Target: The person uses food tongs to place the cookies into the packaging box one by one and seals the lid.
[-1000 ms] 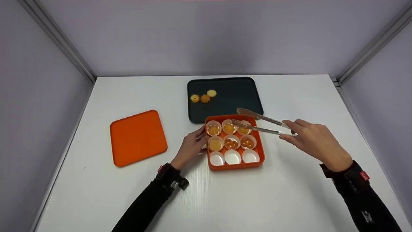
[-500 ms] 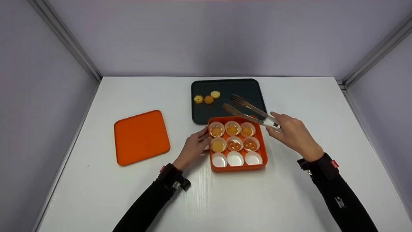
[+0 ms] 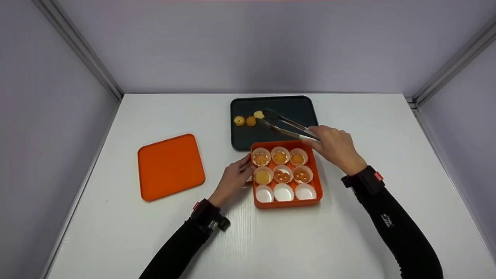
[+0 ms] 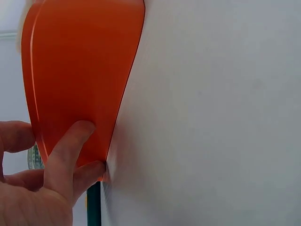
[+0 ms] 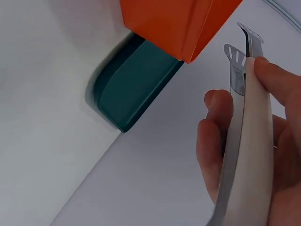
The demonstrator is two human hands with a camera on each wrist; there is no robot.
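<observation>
Tongs (image 5: 254, 141) — btwn thumb/fingers (image 5: 209, 146), R hand (image 3: 334, 146)

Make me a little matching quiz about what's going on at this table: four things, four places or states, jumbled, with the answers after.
1. Tongs
2. Left hand
3. Three clustered cookies
4. Paper cups nearest the person

A. On the dark tray
B. Empty
C. Held in the right hand
D. Touching the outside of the orange box

Right pairs: 1-C, 2-D, 3-A, 4-B
</observation>
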